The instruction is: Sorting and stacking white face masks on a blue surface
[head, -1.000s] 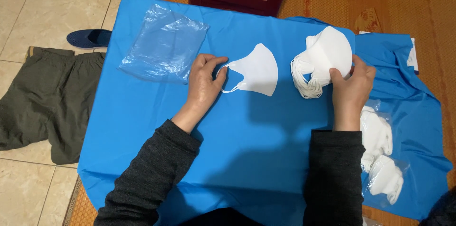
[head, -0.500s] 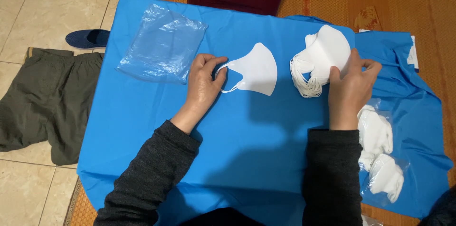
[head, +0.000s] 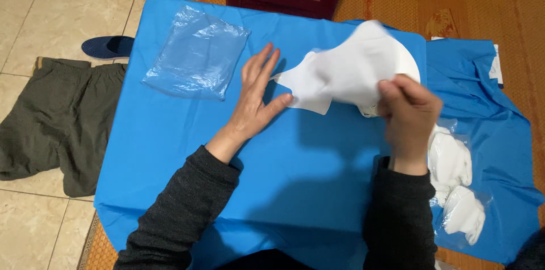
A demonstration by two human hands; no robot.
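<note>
Our right hand (head: 410, 112) pinches a white mask (head: 363, 65), blurred, its long axis running from 8 o'clock up to 2 o'clock. Our left hand (head: 255, 99) lies flat with open fingers, its thumb touching another white mask (head: 304, 85) on the blue desk (head: 187, 151). A clear plastic bag (head: 196, 54) lies at 10 o'clock.
</note>
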